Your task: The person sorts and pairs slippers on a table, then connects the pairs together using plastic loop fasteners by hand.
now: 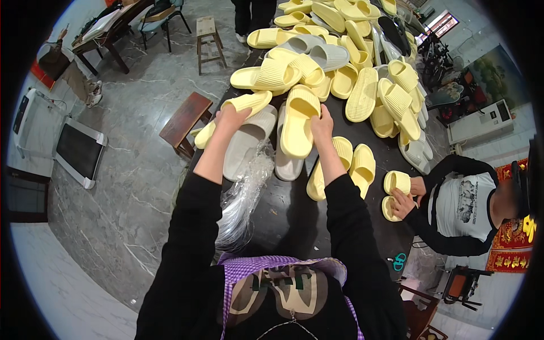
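Beneath both grips, and stretching well beyond them, spreads the black surface (294,221). On the far side of the grips it bears a heap of yellow and grey slippers (362,93); these overlap at odd angles, so a bump from either grip could probably set the nearest ones sliding. To the near side of the left grip (231,119) lies a crumpled bundle of clear plastic (243,204), whose loose film could snag or be dragged along with a slipper. Just to the near side of the right grip (323,126), a yellow pair (362,170) sits partly hidden by the right forearm (333,161); a low sweep of that arm might knock it askew.

Each grip is clamped on one slipper by its edge, and such a one-sided hold could let it twist or tip. The left yellow slipper (258,99) lies tilted against the left grip, its long axis slanting from near left of the fingers to far right. The right yellow slipper (297,133) is just left of the right grip, overlapping a grey slipper (288,168); its long axis runs nearly straight from near to far. I cannot tell with certainty which end of either is the toe.
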Demonstrator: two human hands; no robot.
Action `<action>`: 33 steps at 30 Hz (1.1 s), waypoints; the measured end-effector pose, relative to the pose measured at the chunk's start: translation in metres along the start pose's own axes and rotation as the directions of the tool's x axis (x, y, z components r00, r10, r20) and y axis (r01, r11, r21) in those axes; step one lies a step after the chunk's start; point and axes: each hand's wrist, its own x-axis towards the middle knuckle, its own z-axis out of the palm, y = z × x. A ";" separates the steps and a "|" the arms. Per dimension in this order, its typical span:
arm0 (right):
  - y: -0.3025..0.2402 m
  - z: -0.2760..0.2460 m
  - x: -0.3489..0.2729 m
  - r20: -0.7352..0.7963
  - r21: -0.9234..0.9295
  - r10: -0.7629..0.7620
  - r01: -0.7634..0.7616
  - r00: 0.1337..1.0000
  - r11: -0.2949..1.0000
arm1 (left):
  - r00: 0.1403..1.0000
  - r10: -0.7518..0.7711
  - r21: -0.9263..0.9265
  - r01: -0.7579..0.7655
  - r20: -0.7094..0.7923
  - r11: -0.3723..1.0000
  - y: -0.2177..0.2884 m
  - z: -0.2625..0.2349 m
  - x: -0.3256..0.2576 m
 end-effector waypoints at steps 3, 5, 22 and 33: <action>0.006 -0.010 -0.018 -0.002 0.119 0.012 -0.012 1.000 0.993 | 0.998 -0.041 0.037 0.043 -0.053 0.998 0.000 0.009 0.006; 0.001 -0.017 -0.035 0.016 0.296 0.023 -0.027 1.000 0.955 | 1.000 0.024 -0.049 -0.025 -0.016 0.998 -0.001 0.004 0.002; 0.018 -0.158 -0.293 -0.035 0.276 0.235 -0.217 0.971 0.936 | 0.874 0.409 -0.563 -0.207 0.261 0.800 0.065 0.040 -0.310; 0.022 -0.180 -0.311 -0.218 -0.134 -0.103 0.075 0.971 0.988 | 0.926 0.340 -0.344 -0.270 0.162 0.899 0.010 -0.051 -0.303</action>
